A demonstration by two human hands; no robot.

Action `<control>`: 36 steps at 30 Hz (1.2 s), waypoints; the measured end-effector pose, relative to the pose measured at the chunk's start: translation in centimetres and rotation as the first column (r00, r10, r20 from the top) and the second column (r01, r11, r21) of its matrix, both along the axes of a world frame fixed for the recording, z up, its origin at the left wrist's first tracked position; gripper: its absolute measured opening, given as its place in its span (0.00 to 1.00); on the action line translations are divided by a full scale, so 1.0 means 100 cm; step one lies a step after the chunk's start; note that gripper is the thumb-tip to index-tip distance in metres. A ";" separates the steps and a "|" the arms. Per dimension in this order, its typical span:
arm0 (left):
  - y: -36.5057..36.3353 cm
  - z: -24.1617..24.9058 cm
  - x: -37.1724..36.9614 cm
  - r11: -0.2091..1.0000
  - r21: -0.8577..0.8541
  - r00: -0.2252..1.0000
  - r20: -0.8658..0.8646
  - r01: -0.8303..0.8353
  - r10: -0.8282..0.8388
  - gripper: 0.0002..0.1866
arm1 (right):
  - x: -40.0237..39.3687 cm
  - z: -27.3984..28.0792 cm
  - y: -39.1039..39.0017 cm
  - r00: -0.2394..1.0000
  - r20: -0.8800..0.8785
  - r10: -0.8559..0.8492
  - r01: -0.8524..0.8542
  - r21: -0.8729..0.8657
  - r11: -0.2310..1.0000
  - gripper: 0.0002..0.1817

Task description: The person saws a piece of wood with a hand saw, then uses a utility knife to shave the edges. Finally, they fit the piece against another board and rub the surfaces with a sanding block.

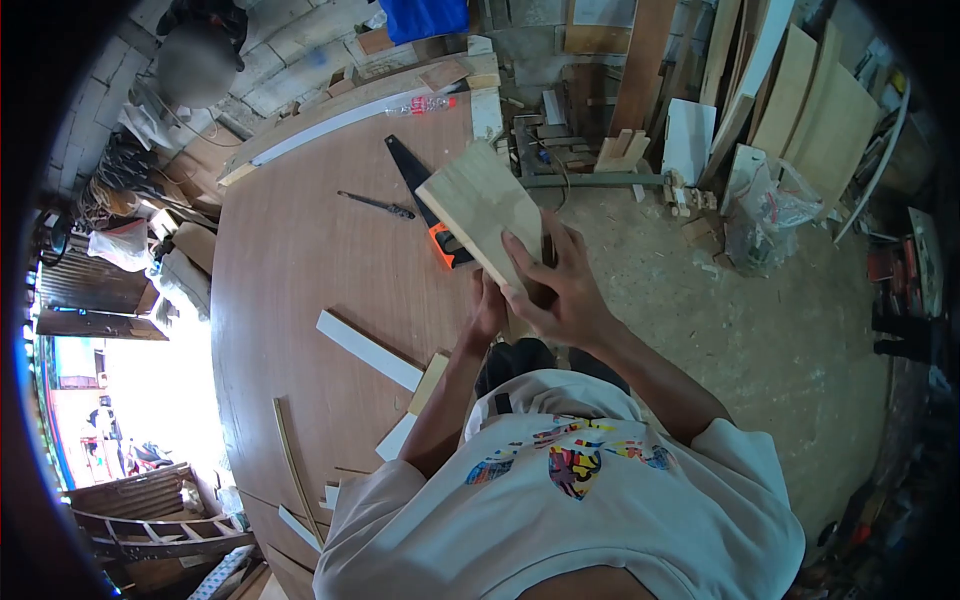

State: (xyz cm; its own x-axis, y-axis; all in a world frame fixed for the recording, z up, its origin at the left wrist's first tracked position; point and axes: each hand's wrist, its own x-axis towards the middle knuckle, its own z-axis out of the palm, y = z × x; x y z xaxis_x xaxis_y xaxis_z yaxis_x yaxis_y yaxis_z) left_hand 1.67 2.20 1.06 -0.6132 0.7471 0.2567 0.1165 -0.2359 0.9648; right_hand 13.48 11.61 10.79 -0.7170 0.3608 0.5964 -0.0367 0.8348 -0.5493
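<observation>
A pale wooden board (pixel 482 200) is held up at a tilt above the right edge of the workbench. My right hand (pixel 568 285) grips its near right end, thumb and fingers spread over the face and edge. At the board's lower edge is my left hand (pixel 487 305), closed on it, with some fingers hidden behind. Just beyond the board lies a handsaw (pixel 412 180) with an orange and black handle, partly covered by it. A dark, thin screwdriver-like tool (pixel 376 205) rests to the left of the saw.
The brown workbench (pixel 290 250) carries a white-faced strip (pixel 368 350), a short wood block (pixel 428 384) and a thin stick (pixel 295 470). A plastic bottle (pixel 420 105) lies at the far edge. Planks (pixel 800 100) and a plastic bag (pixel 770 215) stand right. Another person (pixel 205 25) is at far left.
</observation>
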 end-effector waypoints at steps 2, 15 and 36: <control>0.002 -0.007 0.008 0.999 -0.017 0.886 0.463 0.047 -0.034 0.40 | -0.005 -0.019 0.023 0.992 0.044 -0.114 0.110 0.090 0.990 0.30; -0.020 0.073 -0.014 0.801 0.573 0.268 0.755 0.175 -0.598 0.50 | 0.139 -0.224 0.087 0.695 0.558 -0.453 0.677 -0.720 0.153 0.22; -0.018 0.047 -0.019 0.994 0.057 0.991 0.094 0.091 -0.096 0.43 | 0.125 -0.212 0.061 0.907 0.294 -0.302 0.332 -0.940 0.080 0.27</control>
State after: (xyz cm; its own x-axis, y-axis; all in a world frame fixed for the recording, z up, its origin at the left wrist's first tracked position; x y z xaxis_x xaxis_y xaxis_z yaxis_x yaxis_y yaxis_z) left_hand -0.28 0.38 5.76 -0.5648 0.7897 0.2396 -0.0020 -0.2916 0.9565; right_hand 25.95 17.66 -10.43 -0.3749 0.8122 -0.4470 0.1005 -0.4437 -0.8905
